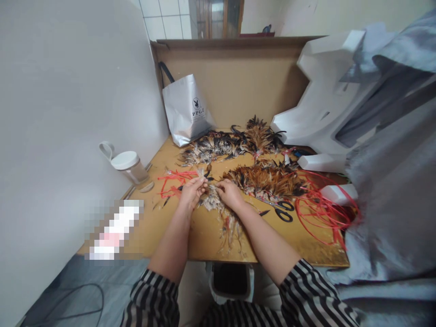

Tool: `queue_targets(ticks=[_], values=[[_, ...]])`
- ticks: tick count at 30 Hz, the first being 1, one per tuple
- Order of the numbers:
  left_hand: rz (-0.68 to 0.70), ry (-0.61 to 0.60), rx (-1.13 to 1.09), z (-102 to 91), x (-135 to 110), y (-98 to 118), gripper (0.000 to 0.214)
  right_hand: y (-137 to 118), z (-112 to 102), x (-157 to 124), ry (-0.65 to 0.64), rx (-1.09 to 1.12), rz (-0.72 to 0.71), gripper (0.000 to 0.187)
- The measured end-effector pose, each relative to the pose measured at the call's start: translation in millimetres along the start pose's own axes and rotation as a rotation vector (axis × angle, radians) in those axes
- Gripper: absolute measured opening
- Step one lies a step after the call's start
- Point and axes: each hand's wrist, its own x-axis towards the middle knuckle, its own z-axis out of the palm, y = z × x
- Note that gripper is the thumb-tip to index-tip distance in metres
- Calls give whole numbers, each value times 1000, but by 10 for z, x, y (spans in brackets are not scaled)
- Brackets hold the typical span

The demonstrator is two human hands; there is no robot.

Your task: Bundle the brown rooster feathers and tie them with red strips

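My left hand pinches a small tuft of feathers, pale at one end, above the middle of the table. Close by on the right, my right hand is closed at the edge of a pile of pale loose feathers; what its fingertips grip, if anything, is too small to name. A row of brown feather bunches lies just beyond the right hand. Left of my hands are cut pieces of red string. Black-handled scissors rest to the right.
Darker feather bunches lie at the back beside a silver bag. A tangle of red string covers the right side near white foam and grey cloth. At left stands a lidded cup. A bin sits below the table's edge.
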Motion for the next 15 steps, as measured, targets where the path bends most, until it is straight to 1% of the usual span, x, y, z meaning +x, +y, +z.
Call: queue_targets(ticks=[2, 4, 7, 8, 10, 12, 15], values=[[3, 3, 2, 3, -2, -1, 17, -40, -5, -21, -64, -164, 0, 23], [1, 3, 11, 6, -7, -2, 18, -66, -7, -29, -106, -274, 19, 25], [-12, -1, 24, 9, -12, -9, 20, -57, -11, -15, -110, -297, 63, 24], [-13, -4, 27, 8, -12, -13, 21, -41, -11, -4, -94, -261, 71, 23], [-11, -10, 30, 5, -10, -21, 22, 1, -8, 22, -50, -120, 82, 19], [-8, -13, 32, 2, -6, -27, 23, 43, 3, 47, -22, 84, 113, 15], [-7, -18, 34, 2, -2, -28, 22, 74, 23, 71, -13, 420, 204, 12]])
